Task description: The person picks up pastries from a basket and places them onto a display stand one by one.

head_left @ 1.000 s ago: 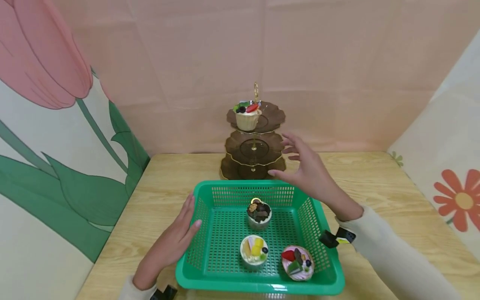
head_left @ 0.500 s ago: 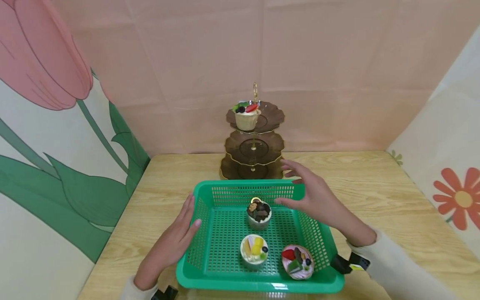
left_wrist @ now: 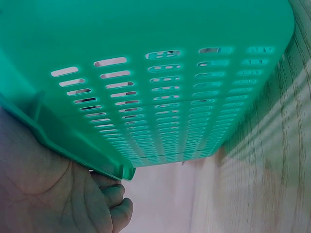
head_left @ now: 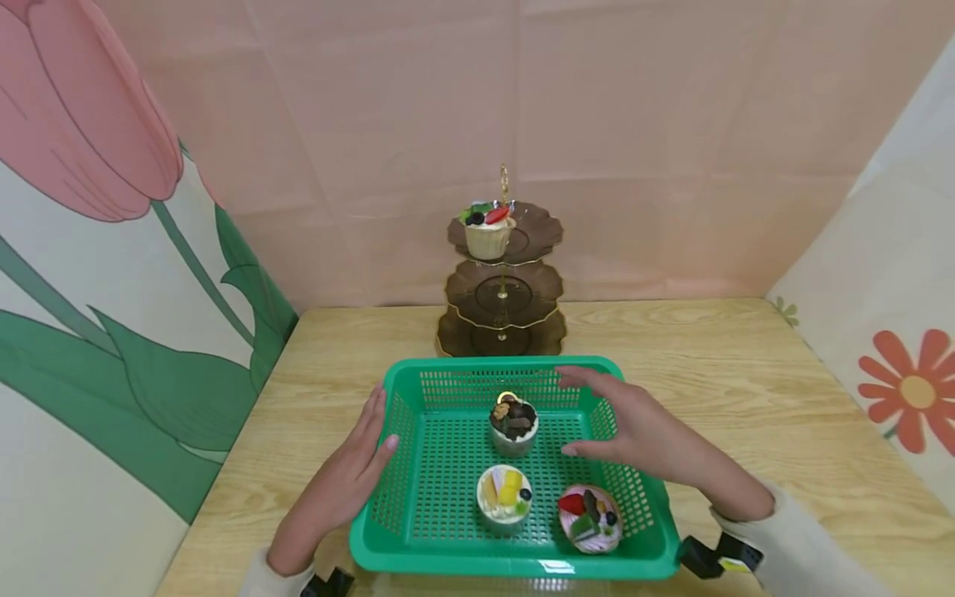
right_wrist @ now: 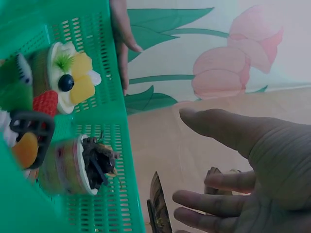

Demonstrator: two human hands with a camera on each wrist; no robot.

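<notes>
My left hand rests along the left rim of a green plastic basket, fingers straight. In the left wrist view its palm lies against the rim's underside. Over the basket's right side hovers my right hand, thumb and fingers spread with nothing between them. Inside the basket are a chocolate-topped dessert cup, a dessert cup with yellow fruit, and a pink-cream cupcake with a strawberry. The right wrist view shows the chocolate cup and fruit cup from the side, apart from the hand.
Behind the basket stands a brown three-tier cake stand with gold edges. A fruit-topped cupcake sits on its top tier. The wooden table meets a pink backdrop, with flower-printed walls left and right.
My right hand has moved from beside the cake stand back toward me and down over the basket's right side, staying spread. The left hand has stayed at the rim.
</notes>
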